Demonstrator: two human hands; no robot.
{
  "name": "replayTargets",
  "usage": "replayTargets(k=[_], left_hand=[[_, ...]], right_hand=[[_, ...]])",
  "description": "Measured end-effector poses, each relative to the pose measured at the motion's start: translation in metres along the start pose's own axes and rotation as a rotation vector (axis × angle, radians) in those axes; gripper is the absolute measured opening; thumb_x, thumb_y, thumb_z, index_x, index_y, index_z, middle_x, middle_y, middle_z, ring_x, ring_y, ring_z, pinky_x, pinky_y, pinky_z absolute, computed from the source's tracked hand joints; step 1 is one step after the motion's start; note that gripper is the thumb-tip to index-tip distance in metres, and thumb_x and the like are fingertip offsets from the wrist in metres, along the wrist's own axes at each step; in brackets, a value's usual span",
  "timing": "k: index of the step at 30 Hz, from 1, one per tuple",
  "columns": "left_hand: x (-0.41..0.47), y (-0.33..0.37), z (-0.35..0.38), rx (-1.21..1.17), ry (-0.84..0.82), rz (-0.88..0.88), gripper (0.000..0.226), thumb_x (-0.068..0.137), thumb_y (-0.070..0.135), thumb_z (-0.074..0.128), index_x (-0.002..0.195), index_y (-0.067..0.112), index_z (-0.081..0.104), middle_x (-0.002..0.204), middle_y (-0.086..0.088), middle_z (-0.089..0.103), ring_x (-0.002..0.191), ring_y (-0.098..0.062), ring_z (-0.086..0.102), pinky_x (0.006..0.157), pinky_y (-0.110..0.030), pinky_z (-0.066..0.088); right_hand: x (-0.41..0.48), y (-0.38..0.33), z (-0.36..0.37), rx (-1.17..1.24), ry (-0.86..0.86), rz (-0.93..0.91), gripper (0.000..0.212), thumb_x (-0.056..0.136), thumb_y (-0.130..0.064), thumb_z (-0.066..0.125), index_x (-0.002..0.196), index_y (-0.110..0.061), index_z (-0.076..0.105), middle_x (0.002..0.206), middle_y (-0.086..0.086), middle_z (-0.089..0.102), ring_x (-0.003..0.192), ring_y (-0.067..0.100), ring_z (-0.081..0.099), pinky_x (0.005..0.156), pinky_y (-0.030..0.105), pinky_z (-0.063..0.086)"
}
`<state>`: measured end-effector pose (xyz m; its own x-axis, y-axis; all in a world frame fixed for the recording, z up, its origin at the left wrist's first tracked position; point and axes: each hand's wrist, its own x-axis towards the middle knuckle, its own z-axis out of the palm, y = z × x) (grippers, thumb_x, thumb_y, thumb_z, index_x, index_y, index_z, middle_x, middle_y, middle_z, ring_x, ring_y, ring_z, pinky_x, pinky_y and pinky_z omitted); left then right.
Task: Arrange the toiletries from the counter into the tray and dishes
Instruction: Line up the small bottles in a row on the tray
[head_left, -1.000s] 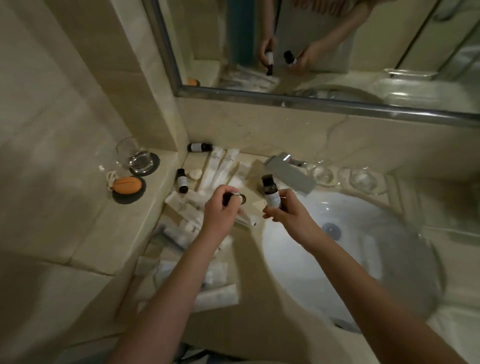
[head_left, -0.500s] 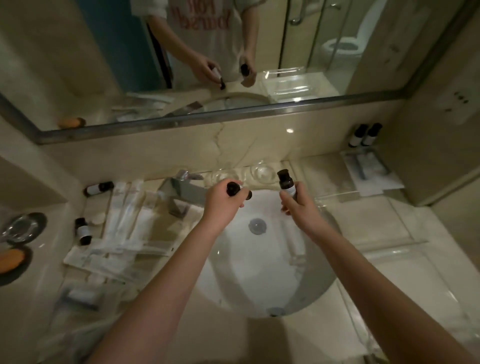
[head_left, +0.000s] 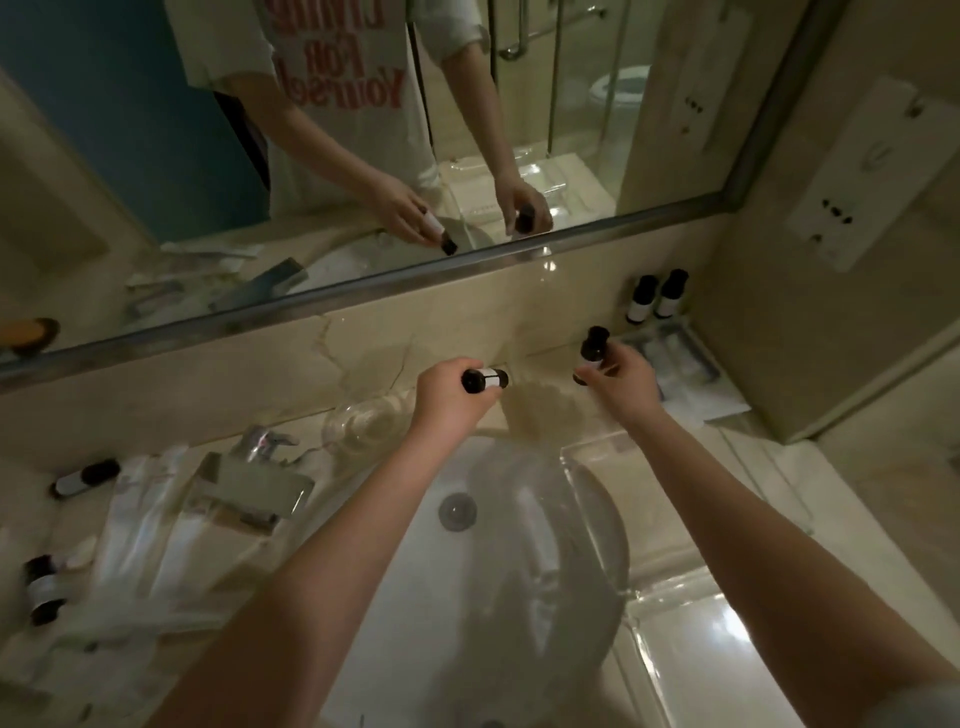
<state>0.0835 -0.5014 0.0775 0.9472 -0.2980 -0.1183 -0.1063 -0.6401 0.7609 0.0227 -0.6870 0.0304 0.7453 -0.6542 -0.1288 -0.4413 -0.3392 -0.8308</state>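
My left hand (head_left: 449, 397) grips a small dark bottle with a white label (head_left: 485, 378), held sideways above the back of the sink. My right hand (head_left: 621, 382) holds a second dark bottle (head_left: 594, 351) upright, just left of the clear tray (head_left: 691, 364) at the counter's back right corner. Two matching bottles (head_left: 655, 296) stand upright behind that tray. Left of the sink lie more dark bottles (head_left: 85, 478) (head_left: 42, 587) and white sachets and tubes (head_left: 140, 519). Clear glass dishes (head_left: 363, 423) sit behind the sink.
The white basin (head_left: 467, 571) with its drain fills the middle. A chrome faucet (head_left: 254, 483) stands at its left. A mirror (head_left: 363, 130) runs along the back wall. A large clear tray (head_left: 701, 597) lies on the counter to the right. An orange soap (head_left: 26, 332) shows in the mirror.
Both hands have carried their bottles rightward, from over the left pile across the sink toward the back right corner. The view has swung right with them.
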Motion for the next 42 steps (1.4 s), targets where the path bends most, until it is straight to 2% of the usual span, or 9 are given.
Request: replayTargets(k=[3,12,18,24,27,31,34,37,42], left_hand=[[0.018,0.004,0.010,0.027,0.010,0.002,0.032,0.078,0.011,0.068,0.110,0.007,0.067,0.107,-0.011,0.069,0.098,-0.023,0.062,0.069,-0.012,0.035],[0.044,0.006,0.024,0.047,-0.015,0.009,0.029,0.078,0.015,0.069,0.107,0.012,0.067,0.103,-0.008,0.069,0.091,-0.021,0.061,0.076,-0.020,0.041],[0.047,0.009,0.029,0.048,-0.022,0.040,0.030,0.079,0.015,0.069,0.109,0.012,0.066,0.101,-0.005,0.066,0.083,-0.012,0.053,0.068,-0.013,0.034],[0.041,0.011,0.031,0.052,-0.033,0.057,0.030,0.079,0.016,0.069,0.108,0.013,0.067,0.100,-0.004,0.067,0.082,-0.012,0.054,0.073,-0.018,0.038],[0.040,0.009,0.028,0.044,-0.017,0.033,0.030,0.078,0.016,0.069,0.108,0.015,0.067,0.098,-0.002,0.065,0.082,-0.014,0.055,0.072,-0.019,0.038],[0.040,0.009,0.024,0.045,-0.007,0.040,0.028,0.078,0.016,0.070,0.106,0.013,0.068,0.098,-0.005,0.067,0.083,-0.015,0.056,0.074,-0.020,0.039],[0.039,0.010,0.022,0.052,-0.003,0.051,0.028,0.079,0.016,0.070,0.106,0.013,0.068,0.099,-0.005,0.067,0.083,-0.013,0.054,0.074,-0.018,0.037],[0.038,0.010,0.020,0.045,-0.001,0.051,0.027,0.079,0.015,0.069,0.106,0.013,0.068,0.098,-0.004,0.066,0.083,-0.013,0.054,0.073,-0.018,0.037],[0.038,0.009,0.020,0.023,0.005,0.057,0.027,0.078,0.015,0.070,0.105,0.012,0.068,0.098,-0.005,0.067,0.083,-0.013,0.055,0.073,-0.019,0.038]], right_hand=[[0.029,0.006,0.000,-0.034,0.001,0.008,0.022,0.082,-0.022,0.068,0.100,-0.011,0.061,0.099,0.009,0.066,0.089,0.023,0.060,0.068,0.026,0.039],[0.053,0.025,0.009,-0.169,-0.054,-0.023,0.035,0.082,-0.024,0.068,0.111,-0.007,0.058,0.106,0.013,0.066,0.098,0.028,0.062,0.072,0.025,0.039],[0.055,0.014,-0.020,-0.296,-0.113,-0.190,0.062,0.081,-0.021,0.069,0.136,-0.025,0.042,0.128,0.010,0.053,0.107,0.026,0.057,0.085,0.035,0.048],[0.075,-0.013,-0.036,-0.632,-0.336,-0.450,0.035,0.088,-0.014,0.058,0.123,-0.019,0.060,0.114,0.006,0.058,0.096,0.023,0.057,0.085,0.038,0.051],[0.080,-0.027,-0.034,-0.814,-0.347,-0.495,0.018,0.087,-0.022,0.060,0.100,-0.013,0.067,0.092,0.007,0.065,0.078,0.023,0.058,0.067,0.035,0.051],[0.080,-0.035,-0.032,-1.024,-0.291,-0.523,0.028,0.086,-0.039,0.060,0.085,-0.011,0.063,0.073,0.004,0.057,0.064,0.020,0.052,0.054,0.026,0.038],[0.082,-0.038,-0.033,-1.101,-0.272,-0.518,0.039,0.086,-0.050,0.056,0.098,-0.014,0.062,0.086,0.005,0.062,0.075,0.022,0.059,0.065,0.030,0.049],[0.083,-0.043,-0.041,-0.887,-0.409,-0.451,0.050,0.085,-0.041,0.062,0.129,-0.022,0.050,0.111,0.003,0.062,0.096,0.023,0.060,0.081,0.039,0.053],[0.083,-0.043,-0.040,-0.915,-0.500,-0.527,0.018,0.086,-0.021,0.062,0.102,-0.013,0.067,0.094,0.007,0.066,0.077,0.021,0.057,0.072,0.038,0.053]])
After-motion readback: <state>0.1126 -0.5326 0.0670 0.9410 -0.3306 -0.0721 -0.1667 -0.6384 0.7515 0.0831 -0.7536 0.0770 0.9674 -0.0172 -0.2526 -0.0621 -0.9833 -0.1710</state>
